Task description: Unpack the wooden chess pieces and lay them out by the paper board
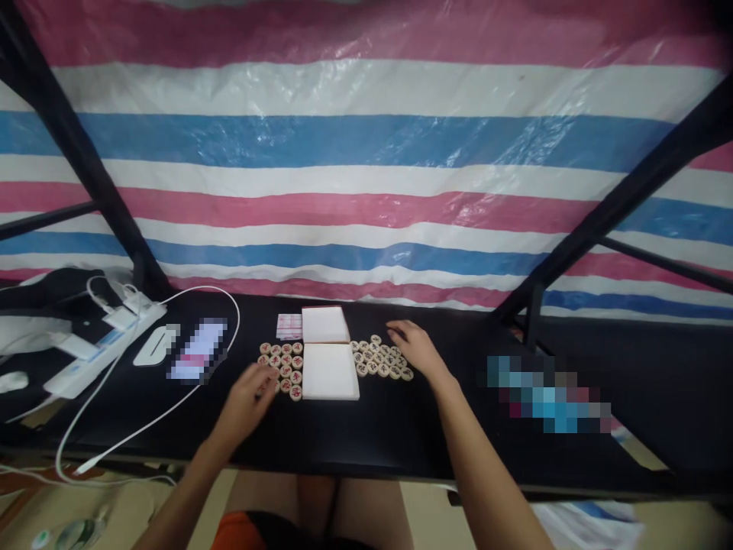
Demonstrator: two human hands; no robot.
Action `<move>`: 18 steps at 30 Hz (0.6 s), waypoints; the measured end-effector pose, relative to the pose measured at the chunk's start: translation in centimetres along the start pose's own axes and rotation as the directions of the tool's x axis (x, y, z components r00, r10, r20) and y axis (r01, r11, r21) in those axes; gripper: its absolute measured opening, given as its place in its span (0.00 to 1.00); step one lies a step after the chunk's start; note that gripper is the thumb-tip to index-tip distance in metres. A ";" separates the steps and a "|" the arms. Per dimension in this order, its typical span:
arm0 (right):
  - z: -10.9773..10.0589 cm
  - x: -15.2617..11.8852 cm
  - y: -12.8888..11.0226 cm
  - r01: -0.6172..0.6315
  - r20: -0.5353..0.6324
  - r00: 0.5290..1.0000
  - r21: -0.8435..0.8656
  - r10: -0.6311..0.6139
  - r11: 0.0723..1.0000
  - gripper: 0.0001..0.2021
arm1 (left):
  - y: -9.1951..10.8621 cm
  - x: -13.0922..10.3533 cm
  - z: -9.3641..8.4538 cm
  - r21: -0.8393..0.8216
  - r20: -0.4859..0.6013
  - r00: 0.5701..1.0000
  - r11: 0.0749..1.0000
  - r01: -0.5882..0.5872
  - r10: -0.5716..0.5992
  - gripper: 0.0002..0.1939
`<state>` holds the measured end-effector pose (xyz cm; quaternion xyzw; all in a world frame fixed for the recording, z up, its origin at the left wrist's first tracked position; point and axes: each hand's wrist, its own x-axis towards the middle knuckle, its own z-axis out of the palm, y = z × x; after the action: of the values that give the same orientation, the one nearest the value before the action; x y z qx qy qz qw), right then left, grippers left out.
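Observation:
An open white box [330,372], its lid [324,325] folded back, lies between two groups of Chinese chess pieces. To its left, the red-marked pieces [285,361] sit in fairly neat rows. My left hand [252,393] rests over the left edge of that group, fingers slightly bent and apart, covering some pieces. On the box's right, the black-marked pieces [382,360] lie in a looser cluster. My right hand [413,345] is at this cluster's right side, fingers stretched toward the box and holding nothing I can see. A folded red-and-white checked sheet [289,326] lies beside the lid.
A phone [198,350], a white case [156,345], a power strip [106,347] and white cables [154,418] occupy the left of the black table [366,435]. A blurred colourful item [547,396] lies at right. Striped sheeting [355,145] hangs behind, between black frame bars.

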<state>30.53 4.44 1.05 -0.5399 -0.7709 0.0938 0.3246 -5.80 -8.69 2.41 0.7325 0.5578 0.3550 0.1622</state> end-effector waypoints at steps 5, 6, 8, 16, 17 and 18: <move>1.6 -9.3 -0.7 -0.143 -0.222 0.968 -0.128 0.112 0.981 0.16 | 3.2 -3.8 3.0 -0.060 0.277 0.956 0.995 -0.083 0.097 0.12; 2.1 -10.8 -1.1 -0.141 -0.205 0.973 -0.163 0.106 0.976 0.16 | 3.3 -4.0 3.5 -0.047 0.293 0.950 0.994 -0.098 0.107 0.11; 2.9 -12.6 -1.9 -0.141 -0.195 0.976 -0.218 0.098 0.966 0.15 | 3.2 -4.0 4.3 -0.021 0.299 0.946 0.991 -0.129 0.129 0.11; 2.9 -13.2 -2.7 -0.176 -0.227 0.966 -0.214 0.127 0.961 0.15 | 2.9 -4.4 4.8 -0.042 0.215 0.969 0.992 -0.117 0.123 0.12; 2.9 -13.2 -2.7 -0.173 -0.221 0.967 -0.203 0.127 0.964 0.15 | 2.9 -4.5 4.7 -0.049 0.213 0.970 0.992 -0.113 0.121 0.12; 2.9 -13.3 -2.6 -0.168 -0.214 0.969 -0.192 0.125 0.967 0.15 | 3.0 -4.5 4.6 -0.053 0.212 0.970 0.992 -0.111 0.120 0.12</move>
<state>29.52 -7.92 -5.18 -0.6334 -0.6977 -0.0185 0.3342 -1.06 -13.18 -0.40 0.7943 0.4860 0.2942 0.2155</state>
